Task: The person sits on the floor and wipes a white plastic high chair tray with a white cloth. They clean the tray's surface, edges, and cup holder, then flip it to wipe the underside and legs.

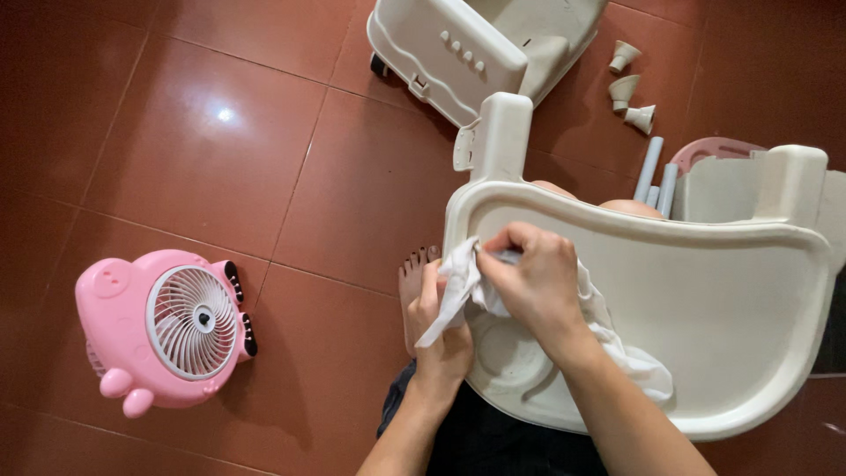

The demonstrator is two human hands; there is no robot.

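Note:
A cream plastic high-chair tray [740,300] rests across my lap. My right hand [533,282] presses a white cloth [639,366] against the tray's left rim, fingers closed on the fabric. My left hand [441,339] grips the tray's left edge from outside, with a fold of the same cloth draped over its fingers. The cloth trails to the right across the tray's inner surface.
A pink pig-shaped fan [167,330] lies on the red tile floor at left. A cream chair seat [458,48] lies at top centre. Three funnel-shaped caps [627,88] and grey tubes [656,172] sit at upper right. My bare foot [411,282] is beside the tray.

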